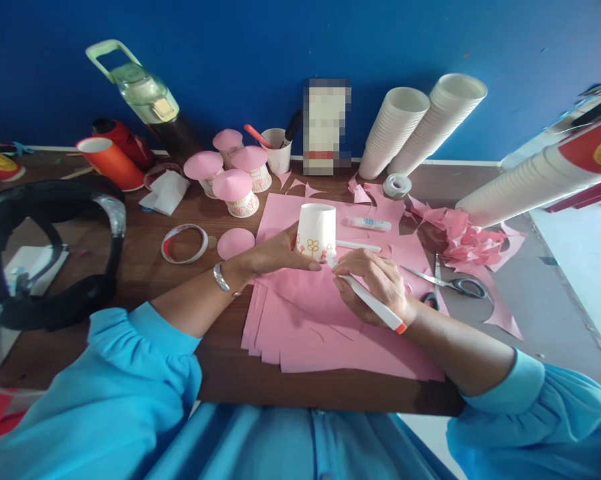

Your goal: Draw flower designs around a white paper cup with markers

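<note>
Brown wooden table [145,280], carrying everything else. Pink paper sheets [310,327] stacked at its middle, just under both hands. Black headphones [50,253] lying far left. Leaning stacks of white cups [420,127] at the back right against the blue wall, a longer stack [520,187] lying at the right edge. Green-lidded bottle [150,100] tilted at the back left, orange cup [110,163] beside it. Pink scraps [460,240] heaped right of the sheets. Four cups capped with pink cones [235,180] behind the sheets, well apart from the hands. Scissors [453,285] on the sheets' right edge, near the right wrist. Tape ring [184,243] left of the sheets, pink disc [235,243] just beside it.

White paper cup [317,230] standing upside down on the sheets, small flowers drawn near its rim. Left hand [280,253] with fingers curled round the cup's left side, holding it steady. Right hand [375,283] with fingers closed round a white marker [373,303], tip touching the cup's lower right edge, orange end pointing back toward the wrist. Glue stick [370,224] lying just behind the cup.
</note>
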Tool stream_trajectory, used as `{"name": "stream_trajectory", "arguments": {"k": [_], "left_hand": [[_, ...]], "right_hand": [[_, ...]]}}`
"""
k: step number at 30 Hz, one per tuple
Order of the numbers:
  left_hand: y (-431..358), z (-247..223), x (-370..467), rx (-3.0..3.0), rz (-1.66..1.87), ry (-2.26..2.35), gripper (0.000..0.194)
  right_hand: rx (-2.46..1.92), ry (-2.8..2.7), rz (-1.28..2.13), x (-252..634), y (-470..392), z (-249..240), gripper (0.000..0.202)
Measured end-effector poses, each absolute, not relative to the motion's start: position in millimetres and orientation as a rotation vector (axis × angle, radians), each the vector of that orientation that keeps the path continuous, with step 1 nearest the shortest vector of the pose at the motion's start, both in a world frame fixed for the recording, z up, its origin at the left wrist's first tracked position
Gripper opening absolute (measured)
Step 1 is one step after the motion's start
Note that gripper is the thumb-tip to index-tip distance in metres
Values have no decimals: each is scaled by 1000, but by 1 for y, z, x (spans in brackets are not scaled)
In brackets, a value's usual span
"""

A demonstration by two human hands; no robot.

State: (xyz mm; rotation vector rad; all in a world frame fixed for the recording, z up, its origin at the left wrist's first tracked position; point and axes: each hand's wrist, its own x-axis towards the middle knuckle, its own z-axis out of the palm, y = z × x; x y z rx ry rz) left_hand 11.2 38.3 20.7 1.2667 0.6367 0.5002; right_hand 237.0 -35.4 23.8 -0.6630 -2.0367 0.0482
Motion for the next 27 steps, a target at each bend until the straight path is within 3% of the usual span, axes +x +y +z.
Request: {"name": "stream_trajectory", "arguments": {"k": [27], "left_hand": [[36,24,11,1287,496,628,62]], "right_hand": [[-615,-2057,51,236,-33,27,21]]}}
